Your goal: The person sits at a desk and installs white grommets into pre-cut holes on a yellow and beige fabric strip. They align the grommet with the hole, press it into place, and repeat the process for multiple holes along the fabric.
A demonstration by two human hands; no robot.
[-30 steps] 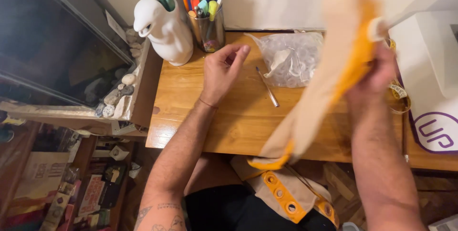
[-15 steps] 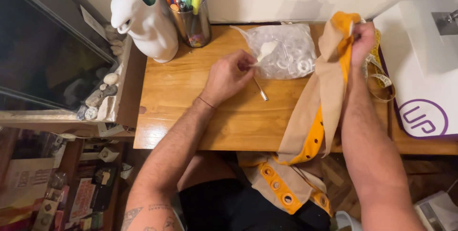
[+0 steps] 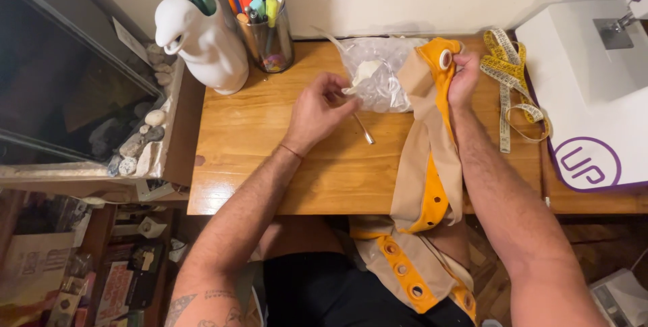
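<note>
Strap: a long tan and orange fabric strip (image 3: 426, 145) with a row of metal eyelets lies across the right half of the desk (image 3: 270, 165) and hangs over the front edge into the lap.
Top end of strap: it sits near the back edge, beside the plastic bag, with a white ring (image 3: 445, 59) showing on the orange face.
Right hand: the right hand (image 3: 464, 78) holds the strap's top end, fingers curled together round the folded cloth, thumb side against the orange edge.
Left hand: the left hand (image 3: 320, 107) is near the middle of the desk, fingertips pinched on a small white piece at the mouth of the bag; I cannot tell exactly what the piece is.
Plastic bag: a clear crumpled bag (image 3: 378, 70) lies toward the back edge, touching the strap on its right.
Metal tool: a thin silver rod (image 3: 363, 130) lies on the wood just below the left hand.
Doing it well: my judgement is that the cloth should be kept flat and taut at the top end, so the small piece can be lined up squarely.
Further out: a yellow measuring tape (image 3: 507, 77) at the right, a white sewing machine (image 3: 587, 84) at the right edge, a pen cup (image 3: 266, 30) and a white jug (image 3: 202, 43) at the back left corner.
</note>
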